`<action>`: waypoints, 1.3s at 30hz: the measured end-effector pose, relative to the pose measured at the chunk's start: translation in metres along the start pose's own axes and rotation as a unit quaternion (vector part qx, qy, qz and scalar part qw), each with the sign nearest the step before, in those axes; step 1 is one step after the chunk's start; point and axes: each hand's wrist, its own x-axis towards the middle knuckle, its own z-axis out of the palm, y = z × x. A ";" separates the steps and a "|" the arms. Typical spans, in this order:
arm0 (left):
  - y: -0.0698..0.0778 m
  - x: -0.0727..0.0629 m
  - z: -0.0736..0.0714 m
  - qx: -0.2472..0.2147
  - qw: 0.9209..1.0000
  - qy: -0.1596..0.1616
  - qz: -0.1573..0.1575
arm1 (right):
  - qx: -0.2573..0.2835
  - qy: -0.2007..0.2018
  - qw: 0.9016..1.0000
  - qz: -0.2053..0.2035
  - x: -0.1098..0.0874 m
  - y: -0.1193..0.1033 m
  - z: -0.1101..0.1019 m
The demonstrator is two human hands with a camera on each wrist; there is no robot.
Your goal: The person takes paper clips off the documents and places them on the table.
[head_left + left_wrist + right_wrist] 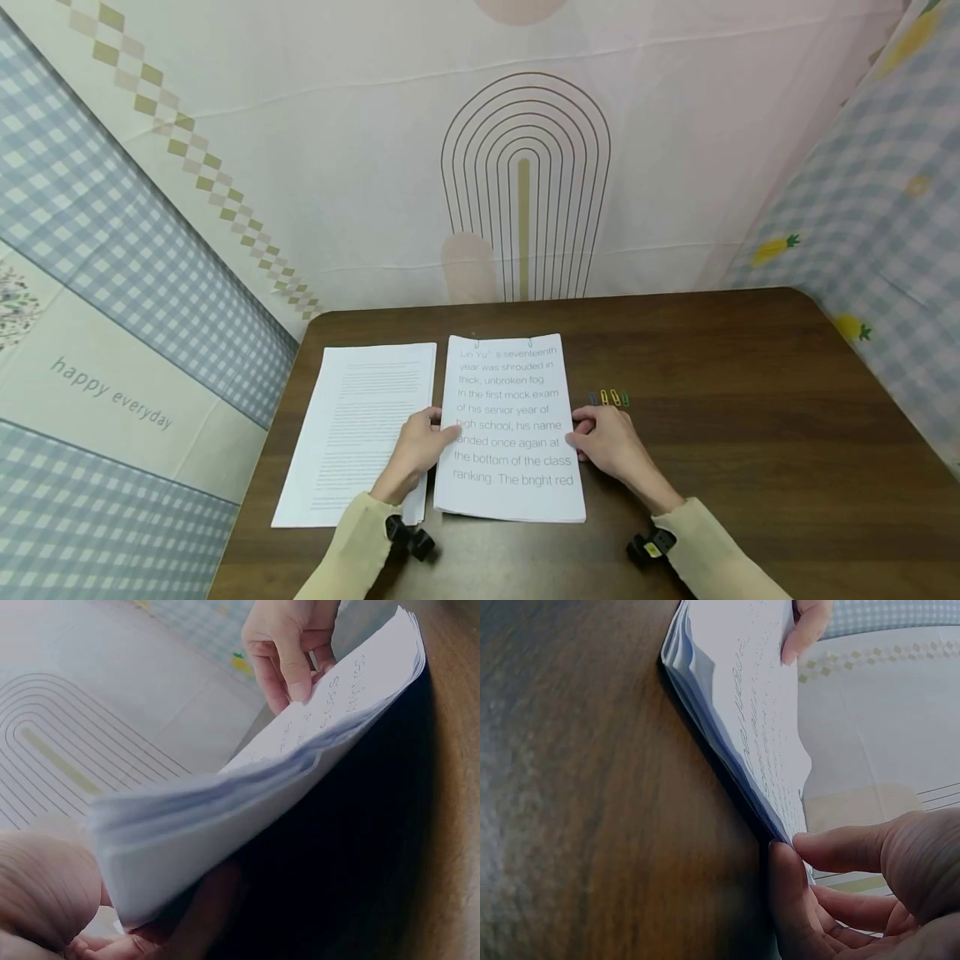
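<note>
A stack of large-print paper sheets point(510, 417) is lifted off the table, with gaps between its sheets in the wrist views. My left hand point(418, 443) grips its left edge, thumb on top and fingers underneath. On the opposite edge, my right hand point(609, 442) pinches the stack between thumb and fingers, as the right wrist view shows close up. Two paper clips point(476, 343) sit at the top edge of the stack. To the left lies a second pile of small-print sheets point(360, 417), partly covered by my left hand and sleeve.
Several coloured paper clips point(609, 398) lie in a row just beyond my right hand. The brown wooden table point(750, 417) extends to the right. A patterned white cloth point(360, 183) hangs behind it, and checked cloth point(885, 217) hangs at the sides.
</note>
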 end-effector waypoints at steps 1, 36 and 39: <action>-0.001 0.000 0.000 -0.006 1.000 -0.004 0.001 | 0.000 0.000 1.000 0.000 0.000 0.000 0.000; -0.013 -0.038 -0.004 -0.142 0.989 -0.040 0.011 | 0.065 0.067 0.990 -0.110 0.040 -0.009 -0.066; -0.015 -0.039 -0.003 -0.151 0.988 -0.045 0.008 | 0.084 0.056 0.989 -0.107 0.049 -0.012 -0.065</action>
